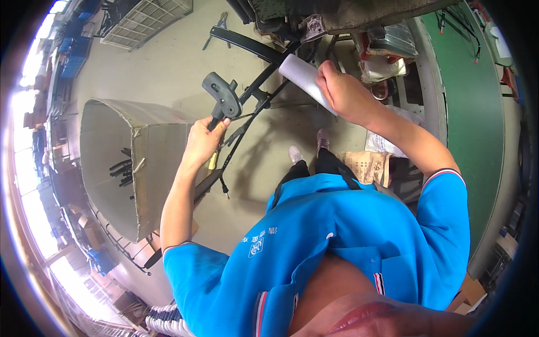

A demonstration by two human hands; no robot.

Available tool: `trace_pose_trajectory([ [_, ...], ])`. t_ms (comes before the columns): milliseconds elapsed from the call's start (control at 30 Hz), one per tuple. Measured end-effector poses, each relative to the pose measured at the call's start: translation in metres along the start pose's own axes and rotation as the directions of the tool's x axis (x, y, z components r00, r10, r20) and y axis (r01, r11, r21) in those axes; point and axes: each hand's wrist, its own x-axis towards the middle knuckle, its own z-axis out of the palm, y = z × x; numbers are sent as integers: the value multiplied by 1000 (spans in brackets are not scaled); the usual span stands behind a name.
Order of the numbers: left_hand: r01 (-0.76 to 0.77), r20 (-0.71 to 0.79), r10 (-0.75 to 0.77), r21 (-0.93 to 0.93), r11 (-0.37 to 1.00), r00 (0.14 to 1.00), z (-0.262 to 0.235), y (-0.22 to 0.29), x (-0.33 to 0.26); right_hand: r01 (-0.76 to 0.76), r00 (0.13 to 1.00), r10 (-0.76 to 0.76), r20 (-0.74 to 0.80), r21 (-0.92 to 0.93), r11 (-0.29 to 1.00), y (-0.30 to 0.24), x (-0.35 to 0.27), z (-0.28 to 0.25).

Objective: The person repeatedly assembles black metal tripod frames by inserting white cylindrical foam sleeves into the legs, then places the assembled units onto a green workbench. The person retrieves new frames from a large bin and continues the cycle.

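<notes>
My left hand (205,141) is closed round the dark stem just below a dark grey plastic joint piece (220,94), which has round holes and a short stub on its side. My right hand (349,96) grips a white sleeve (300,73), which looks like foam wrap, near its lower right end. Its upper left end meets a black tubular frame (247,45). Thin black bars of the frame run down between my hands, past a dark clamp-like part (261,99). What lies inside the sleeve is hidden.
A large grey open-ended bin (163,115) with black parts inside stands at the left. Pliers (218,31) lie on the floor ahead. A green worktop (477,129) runs along the right. Brown paper packaging (365,167) sits beside my legs, and a dark machine edge (382,14) overhangs the top.
</notes>
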Motion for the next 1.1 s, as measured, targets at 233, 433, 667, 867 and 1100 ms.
trace_pose_trajectory([
  [233, 63, -20, -62, 24, 998, 998, 2, 12, -10, 2, 1000, -2, 15, 42, 999, 5, 0, -11],
  [433, 97, -20, -96, 48, 994, 995, 6, 17, -15, 30, 999, -31, 38, 30, 999, 8, -1, -20],
  [667, 109, 19, -111, 72, 991, 994, 8, 8, -9, 97, 995, -99, 29, 61, 993, 22, 1, -10],
  [867, 110, 41, -114, 87, 990, 993, 12, -5, 4, 80, 996, -80, 36, -1, 997, 26, -1, 0],
  [1100, 84, 127, -96, 91, 992, 987, 2, 1, 13, 78, 996, -78, -29, -9, 997, 21, 4, 10],
])
